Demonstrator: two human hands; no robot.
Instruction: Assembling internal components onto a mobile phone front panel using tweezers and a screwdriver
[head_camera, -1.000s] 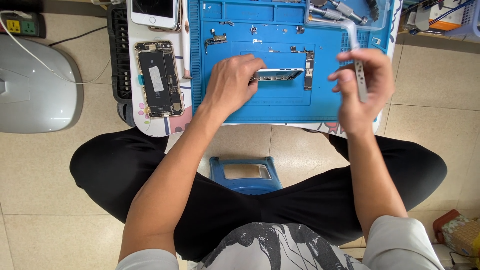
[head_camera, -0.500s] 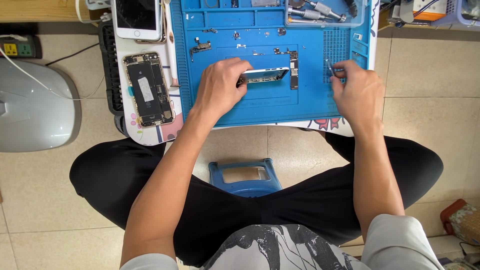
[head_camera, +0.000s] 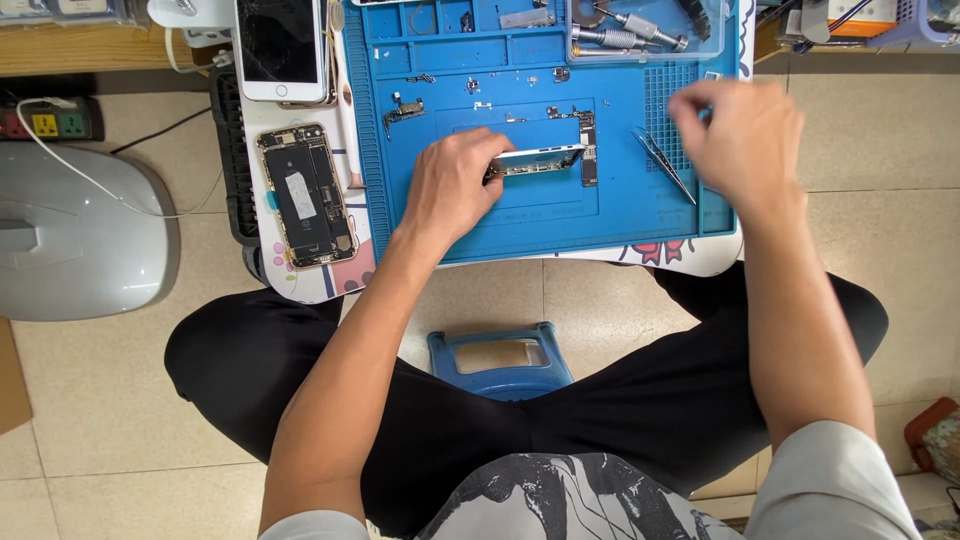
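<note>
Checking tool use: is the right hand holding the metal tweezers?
No: the right hand hovers empty while the metal tweezers lie on the blue mat.

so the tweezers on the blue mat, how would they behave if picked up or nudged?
The tweezers look thin and metallic, so probably light and springy. They lie flat on the blue mat, so unlikely to roll; the mat probably resists sliding. Fine tips look easily bent.

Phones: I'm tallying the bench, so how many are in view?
3: a white phone face up at top left, an opened phone below it, and a phone frame under the left hand.
</note>
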